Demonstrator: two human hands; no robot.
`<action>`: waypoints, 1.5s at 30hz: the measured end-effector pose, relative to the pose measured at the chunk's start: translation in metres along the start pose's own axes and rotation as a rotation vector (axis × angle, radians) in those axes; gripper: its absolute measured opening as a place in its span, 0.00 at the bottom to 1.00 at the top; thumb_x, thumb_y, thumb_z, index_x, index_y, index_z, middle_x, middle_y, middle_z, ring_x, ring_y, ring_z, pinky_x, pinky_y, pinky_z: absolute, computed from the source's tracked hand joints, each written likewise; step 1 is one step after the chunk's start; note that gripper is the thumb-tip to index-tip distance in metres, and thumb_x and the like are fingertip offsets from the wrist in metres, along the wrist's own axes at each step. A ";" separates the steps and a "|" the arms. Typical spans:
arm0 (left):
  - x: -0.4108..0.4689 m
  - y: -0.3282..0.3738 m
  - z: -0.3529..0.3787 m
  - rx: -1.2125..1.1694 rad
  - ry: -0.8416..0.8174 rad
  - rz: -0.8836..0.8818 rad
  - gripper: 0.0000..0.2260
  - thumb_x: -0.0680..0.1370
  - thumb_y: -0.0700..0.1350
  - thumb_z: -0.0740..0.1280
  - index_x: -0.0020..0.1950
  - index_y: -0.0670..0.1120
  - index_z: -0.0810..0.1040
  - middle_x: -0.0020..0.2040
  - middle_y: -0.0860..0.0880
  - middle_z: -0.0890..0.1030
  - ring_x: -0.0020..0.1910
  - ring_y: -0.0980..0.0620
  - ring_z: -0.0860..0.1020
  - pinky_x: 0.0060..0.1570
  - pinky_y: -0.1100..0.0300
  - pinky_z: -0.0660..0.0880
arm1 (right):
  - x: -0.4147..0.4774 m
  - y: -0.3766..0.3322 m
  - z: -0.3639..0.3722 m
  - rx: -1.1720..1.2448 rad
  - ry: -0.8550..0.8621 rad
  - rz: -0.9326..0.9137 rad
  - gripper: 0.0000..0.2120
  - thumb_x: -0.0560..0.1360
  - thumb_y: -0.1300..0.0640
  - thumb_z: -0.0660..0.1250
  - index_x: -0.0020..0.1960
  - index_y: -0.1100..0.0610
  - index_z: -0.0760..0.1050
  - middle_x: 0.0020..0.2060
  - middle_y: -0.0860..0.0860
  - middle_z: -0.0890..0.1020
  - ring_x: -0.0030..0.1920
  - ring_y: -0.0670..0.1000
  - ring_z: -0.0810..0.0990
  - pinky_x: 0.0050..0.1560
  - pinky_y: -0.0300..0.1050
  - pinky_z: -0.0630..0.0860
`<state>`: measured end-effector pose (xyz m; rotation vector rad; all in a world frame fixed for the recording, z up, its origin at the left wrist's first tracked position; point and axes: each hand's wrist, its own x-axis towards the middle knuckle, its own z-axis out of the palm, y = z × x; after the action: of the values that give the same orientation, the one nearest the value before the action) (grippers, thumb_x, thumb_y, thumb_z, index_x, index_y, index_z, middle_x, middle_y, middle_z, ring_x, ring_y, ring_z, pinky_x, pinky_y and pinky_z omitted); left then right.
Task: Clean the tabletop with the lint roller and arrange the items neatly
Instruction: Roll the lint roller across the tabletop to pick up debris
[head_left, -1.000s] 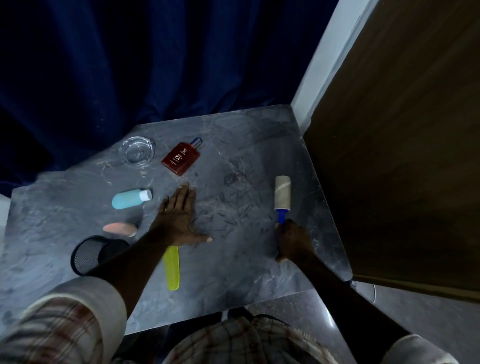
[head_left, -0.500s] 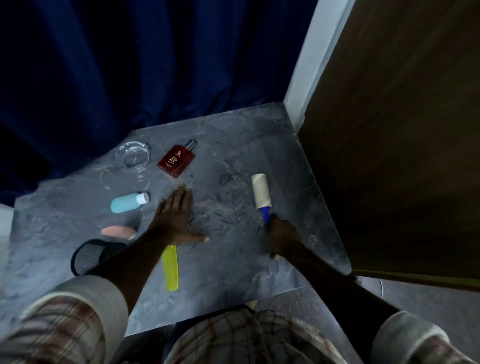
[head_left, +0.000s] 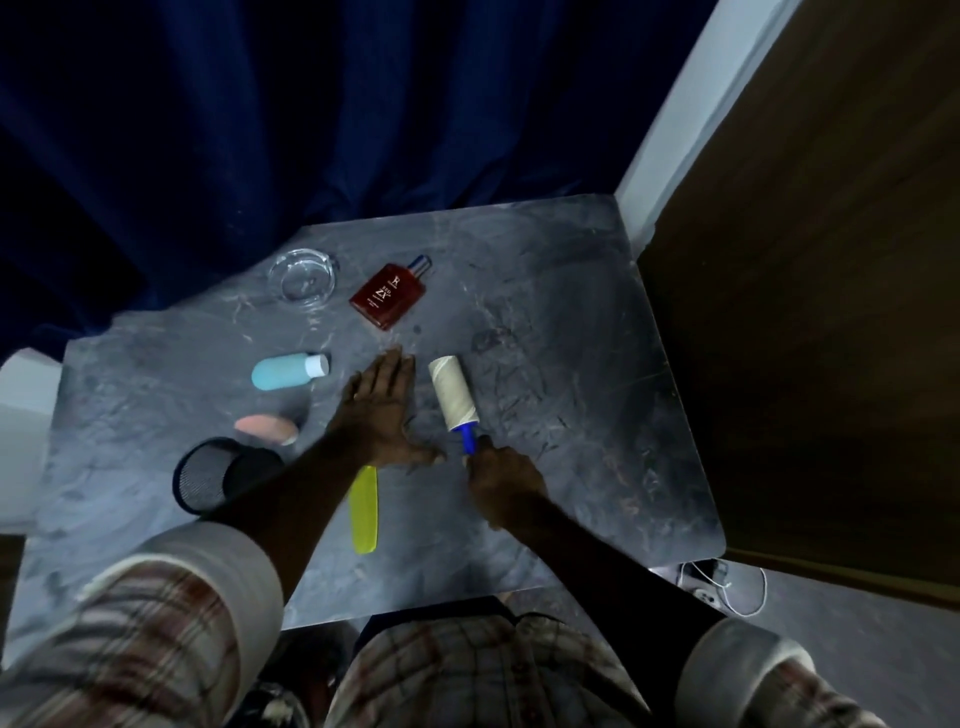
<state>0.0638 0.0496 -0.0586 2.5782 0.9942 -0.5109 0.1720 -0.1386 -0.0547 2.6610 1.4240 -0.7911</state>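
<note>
My right hand (head_left: 501, 480) grips the blue handle of the lint roller (head_left: 454, 393), whose pale roll lies on the grey marble tabletop (head_left: 571, 389) just right of my left hand (head_left: 382, 413). That hand rests flat, fingers spread, palm down, holding nothing. To the left lie a light blue bottle (head_left: 287, 370) and a pink oval item (head_left: 266, 428). A red perfume bottle (head_left: 388, 294) and a clear glass dish (head_left: 304, 275) sit farther back. A yellow flat item (head_left: 363, 512) lies partly under my left wrist.
A black mesh cup (head_left: 208, 480) lies on its side at the left, under my left forearm. Dark blue curtain (head_left: 311, 130) hangs behind the table. A brown wooden panel (head_left: 805, 312) stands along the right edge. A white cable (head_left: 737, 587) lies on the floor at the right.
My right hand has rolled the lint roller leftwards across the table, from the right side to close beside my left hand. The left hand stayed flat in place.
</note>
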 end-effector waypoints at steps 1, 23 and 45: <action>0.000 -0.001 0.001 -0.002 0.008 0.004 0.72 0.55 0.83 0.67 0.86 0.49 0.39 0.87 0.47 0.40 0.87 0.44 0.44 0.84 0.39 0.50 | 0.002 0.003 -0.002 0.035 -0.022 0.012 0.19 0.84 0.50 0.50 0.67 0.59 0.70 0.56 0.60 0.81 0.56 0.62 0.82 0.54 0.53 0.76; 0.004 -0.010 0.008 -0.043 -0.021 0.054 0.72 0.58 0.83 0.69 0.86 0.48 0.36 0.87 0.46 0.36 0.86 0.42 0.38 0.83 0.34 0.44 | -0.012 0.141 -0.057 0.754 -0.021 0.748 0.18 0.84 0.49 0.59 0.71 0.55 0.66 0.45 0.60 0.80 0.24 0.54 0.84 0.18 0.38 0.74; 0.000 -0.009 0.009 -0.013 0.013 0.075 0.71 0.60 0.82 0.69 0.86 0.46 0.38 0.87 0.43 0.39 0.86 0.41 0.40 0.83 0.35 0.44 | 0.015 -0.011 -0.010 0.043 0.016 0.135 0.17 0.83 0.48 0.56 0.66 0.56 0.72 0.52 0.61 0.83 0.53 0.63 0.83 0.51 0.53 0.78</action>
<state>0.0555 0.0525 -0.0680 2.5994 0.8980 -0.4673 0.1741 -0.1183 -0.0506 2.7661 1.2273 -0.7994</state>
